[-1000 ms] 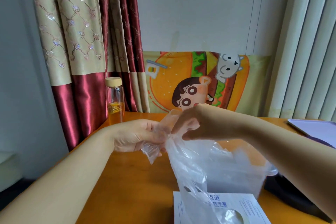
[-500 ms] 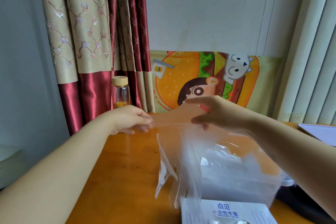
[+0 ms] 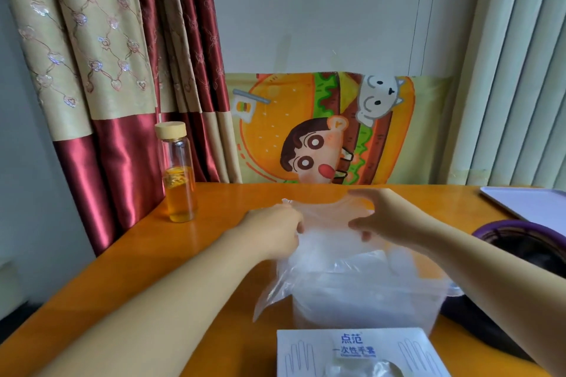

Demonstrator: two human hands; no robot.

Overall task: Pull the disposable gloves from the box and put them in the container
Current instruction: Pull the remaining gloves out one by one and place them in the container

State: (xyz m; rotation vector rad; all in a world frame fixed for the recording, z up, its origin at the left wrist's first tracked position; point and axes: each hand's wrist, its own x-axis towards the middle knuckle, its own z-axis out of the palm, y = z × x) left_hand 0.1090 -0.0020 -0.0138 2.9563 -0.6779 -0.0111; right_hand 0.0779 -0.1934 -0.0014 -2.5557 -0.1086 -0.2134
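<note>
A clear disposable glove [image 3: 324,223] is stretched between my two hands above the clear plastic container [image 3: 367,300]. My left hand [image 3: 275,229] pinches its left edge and my right hand [image 3: 379,217] pinches its right edge. The glove's fingers hang down over the container's near left rim. Several crumpled gloves lie inside the container. The white glove box [image 3: 358,352] sits at the bottom edge in front of the container, with clear plastic showing in its oval opening.
A glass bottle [image 3: 179,174] with a wooden cap and orange liquid stands at the orange table's [image 3: 153,269] back left. A white tray [image 3: 533,205] lies at the far right, above a dark purple-rimmed object [image 3: 526,242]. Curtains and a cartoon cloth hang behind.
Both hands have come down with the glove spread between them, from above the table to just over the container. The glove now drapes onto the container's rim.
</note>
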